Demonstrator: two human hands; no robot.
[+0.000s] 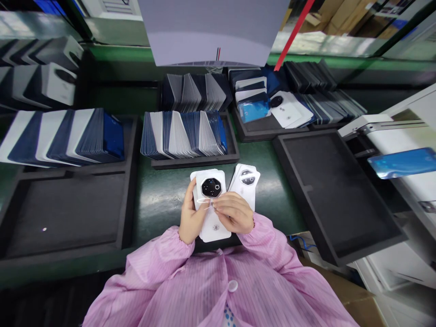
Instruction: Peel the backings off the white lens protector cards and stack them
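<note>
A small stack of white phone back panels point(215, 227) with a black camera area lies in front of me at the table's near edge. My left hand point(193, 215) is wrapped round its left side, the thumb over the top panel. My right hand point(235, 211) is closed above the panel's middle, its fingertips pinched beside my left thumb. Something thin and clear shows at the fingertips, too small to name. Just right of the stack, more white panels point(250, 195) lie fanned, partly behind my right hand.
Black trays holding rows of blue and white panels point(180, 136) stand behind my hands and at the left. One black tray point(340, 190) lies slanted at the right. A blue film-covered panel point(403, 163) sits on white equipment. A large white sheet point(214, 32) hangs ahead.
</note>
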